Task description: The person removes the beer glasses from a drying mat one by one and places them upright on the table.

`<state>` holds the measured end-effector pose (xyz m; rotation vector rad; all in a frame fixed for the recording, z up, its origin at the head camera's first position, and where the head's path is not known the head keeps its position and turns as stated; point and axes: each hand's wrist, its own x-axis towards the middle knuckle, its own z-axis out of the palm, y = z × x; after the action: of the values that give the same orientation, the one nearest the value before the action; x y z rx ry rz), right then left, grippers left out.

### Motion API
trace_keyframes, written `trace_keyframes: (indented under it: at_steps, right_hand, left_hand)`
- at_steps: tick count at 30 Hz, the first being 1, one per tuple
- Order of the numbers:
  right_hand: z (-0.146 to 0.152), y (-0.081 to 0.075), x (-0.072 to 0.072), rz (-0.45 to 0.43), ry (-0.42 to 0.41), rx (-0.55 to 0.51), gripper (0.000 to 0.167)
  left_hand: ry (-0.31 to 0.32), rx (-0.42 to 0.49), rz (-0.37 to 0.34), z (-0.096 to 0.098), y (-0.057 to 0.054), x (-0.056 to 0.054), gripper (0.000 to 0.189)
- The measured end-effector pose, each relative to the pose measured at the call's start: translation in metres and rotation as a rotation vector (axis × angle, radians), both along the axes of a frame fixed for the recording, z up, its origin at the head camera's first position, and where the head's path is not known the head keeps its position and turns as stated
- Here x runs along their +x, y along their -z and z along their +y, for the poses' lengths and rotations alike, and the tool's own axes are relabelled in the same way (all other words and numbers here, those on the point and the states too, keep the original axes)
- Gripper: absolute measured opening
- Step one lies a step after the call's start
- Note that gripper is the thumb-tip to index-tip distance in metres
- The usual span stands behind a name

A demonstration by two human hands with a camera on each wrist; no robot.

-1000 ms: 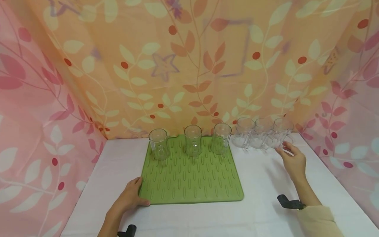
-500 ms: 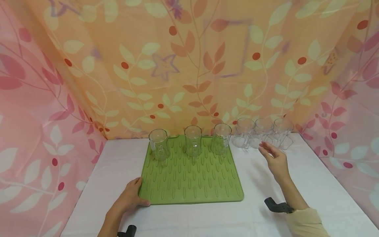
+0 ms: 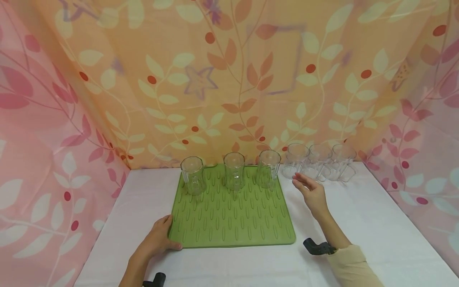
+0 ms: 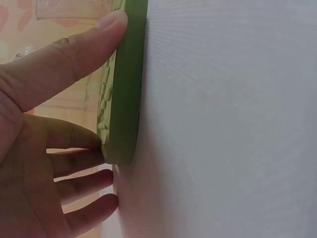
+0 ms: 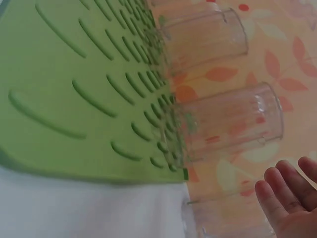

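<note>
My left hand (image 3: 157,237) rests at the front left corner of a green drying mat (image 3: 233,223). Its thumb (image 4: 94,44) touches the mat's front edge, and the fingers lie along the left edge, nearly straight. Three clear glass mugs stand upright along the back of the mat: a left mug (image 3: 193,175), a middle mug (image 3: 234,171) and a right mug (image 3: 269,169). My right hand (image 3: 313,199) hovers right of the mat with slightly bent fingers and holds nothing. Its fingertips are in front of a clear mug (image 3: 295,161) standing off the mat.
Two more clear mugs, one nearer (image 3: 320,163) and one at the far right (image 3: 342,161), stand in the same back row on the white tablecloth (image 3: 376,227). A patterned orange curtain (image 3: 233,79) rises behind, with pink curtains at both sides.
My right hand has moved left from the far-right mug, past the neighbouring mug, toward the mat's right edge. The left hand, the mat and the mugs have stayed put.
</note>
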<state>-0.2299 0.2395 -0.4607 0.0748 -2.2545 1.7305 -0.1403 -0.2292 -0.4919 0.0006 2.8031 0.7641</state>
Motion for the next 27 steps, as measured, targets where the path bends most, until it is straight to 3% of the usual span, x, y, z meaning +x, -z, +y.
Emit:
trace_keyframes:
  at_steps: [6,18,22,27]
  right_hand:
    - [-0.018,0.010,-0.008,-0.041,0.007,-0.047,0.044]
    - [-0.051,0.023,-0.019,-0.015,0.016,-0.109,0.038]
    - [-0.060,0.017,-0.016,-0.053,0.013,-0.125,0.035]
    - [-0.069,0.007,-0.012,-0.064,0.042,-0.073,0.029]
  left_hand:
    - [-0.005,0.012,-0.007,0.001,-0.001,0.000,0.116]
    - [-0.011,0.011,0.001,-0.001,0.001,0.000,0.117]
    - [-0.008,0.008,0.006,0.000,0.001,0.000,0.116]
    - [-0.009,0.004,0.003,0.000,0.000,0.000,0.116]
